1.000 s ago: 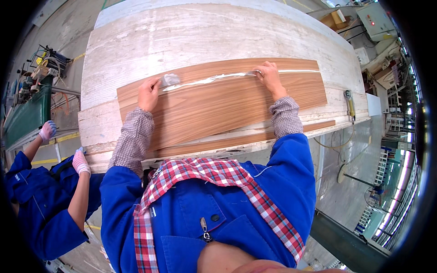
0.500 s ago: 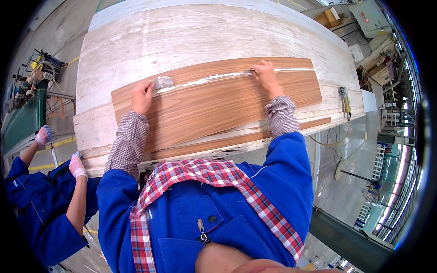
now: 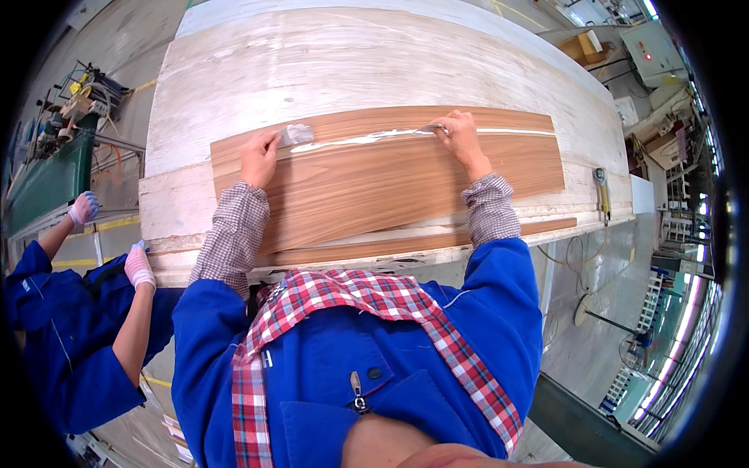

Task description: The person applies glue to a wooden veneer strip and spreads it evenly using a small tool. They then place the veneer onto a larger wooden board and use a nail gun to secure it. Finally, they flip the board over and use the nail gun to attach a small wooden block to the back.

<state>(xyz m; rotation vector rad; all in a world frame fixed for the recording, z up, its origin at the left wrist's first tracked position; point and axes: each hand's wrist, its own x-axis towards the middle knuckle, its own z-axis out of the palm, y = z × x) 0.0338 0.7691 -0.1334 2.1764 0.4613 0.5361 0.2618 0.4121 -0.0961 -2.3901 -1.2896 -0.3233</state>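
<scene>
A brown wood-grain panel (image 3: 351, 191) lies in front of me, with an uneven white paste-like line (image 3: 355, 143) running lengthwise near its far edge. Over the panel's left part, the fingers of my left hand (image 3: 259, 158) pinch a flat grey scraper-like piece (image 3: 297, 135) smeared with whitish stuff. Further right, my right hand (image 3: 462, 140) is closed on a thin grey scraper (image 3: 428, 129), its tip at the white line. Right of that hand the line is straight and narrow; left of it the white is ragged. My fingers partly cover both tools.
The panel rests on a large pale worktable (image 3: 374, 62). A narrow brown strip (image 3: 374, 249) lies along the near edge. A yellow-grey hand tool (image 3: 601, 191) with a hose sits at the right edge. A co-worker in blue with gloved hands (image 3: 139, 267) stands at the left.
My right hand has moved a little left along the white line with its scraper. My left hand keeps nearly the same place over the panel. The whole view has shifted slightly.
</scene>
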